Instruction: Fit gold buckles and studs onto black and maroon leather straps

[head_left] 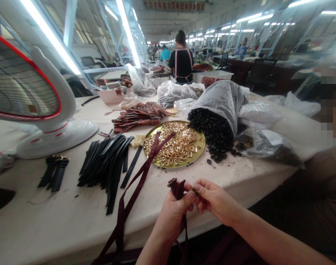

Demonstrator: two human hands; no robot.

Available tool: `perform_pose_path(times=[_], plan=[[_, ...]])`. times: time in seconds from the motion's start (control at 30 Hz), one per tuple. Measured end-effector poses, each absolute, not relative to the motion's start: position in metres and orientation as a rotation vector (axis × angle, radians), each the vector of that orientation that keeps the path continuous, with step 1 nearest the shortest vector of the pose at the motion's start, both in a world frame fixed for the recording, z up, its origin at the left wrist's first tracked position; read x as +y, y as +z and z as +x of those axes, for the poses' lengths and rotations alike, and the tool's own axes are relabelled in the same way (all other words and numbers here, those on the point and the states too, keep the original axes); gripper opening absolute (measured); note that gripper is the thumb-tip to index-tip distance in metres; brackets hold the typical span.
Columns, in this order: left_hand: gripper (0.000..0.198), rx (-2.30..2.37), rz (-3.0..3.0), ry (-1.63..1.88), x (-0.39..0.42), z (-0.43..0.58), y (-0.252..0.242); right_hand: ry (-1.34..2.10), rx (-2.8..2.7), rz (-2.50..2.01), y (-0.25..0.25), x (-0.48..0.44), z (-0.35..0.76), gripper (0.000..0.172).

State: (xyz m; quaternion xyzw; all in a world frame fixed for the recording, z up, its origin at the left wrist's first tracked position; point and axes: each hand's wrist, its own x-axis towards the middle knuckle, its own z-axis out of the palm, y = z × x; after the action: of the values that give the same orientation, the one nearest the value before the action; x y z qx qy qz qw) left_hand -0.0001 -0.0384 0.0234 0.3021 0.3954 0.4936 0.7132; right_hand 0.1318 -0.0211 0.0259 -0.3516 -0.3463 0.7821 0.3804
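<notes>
At the table's front edge, my left hand [175, 209] is closed round a dark maroon strap [177, 188] with a metal buckle [172, 181] at its upper end. My right hand [212, 197] meets it, thumb and fingers pinching a small dark metal fitting [194, 191] whose exact kind is hard to make out. The fingertips of both hands nearly touch there. More maroon strap [130, 200] runs from a round golden tray [194, 160] down over the table edge. Gold buckles [181, 141] lie heaped in that tray.
Black strips [101, 162] lie in a pile at left, near a white fan [60, 129]. Black pieces [212, 129] spill from a plastic bag [220, 95]. Reddish-brown pieces [140, 116] are stacked behind the tray. Another person sits at the right edge; a person in an apron [181, 64] is further back.
</notes>
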Motion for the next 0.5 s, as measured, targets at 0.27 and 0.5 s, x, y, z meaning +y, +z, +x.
perform_pose_path(times=[0.27,0.5], plan=[[0.022,0.986,0.693,1.048,-0.043,0.000,0.027,2.041,-0.843,-0.982,0.015,-0.023,0.132,0.035],[0.021,0.883,0.384,1.055,-0.037,-0.002,0.022,1.782,-1.158,-0.944,0.022,-0.022,0.138,0.031]])
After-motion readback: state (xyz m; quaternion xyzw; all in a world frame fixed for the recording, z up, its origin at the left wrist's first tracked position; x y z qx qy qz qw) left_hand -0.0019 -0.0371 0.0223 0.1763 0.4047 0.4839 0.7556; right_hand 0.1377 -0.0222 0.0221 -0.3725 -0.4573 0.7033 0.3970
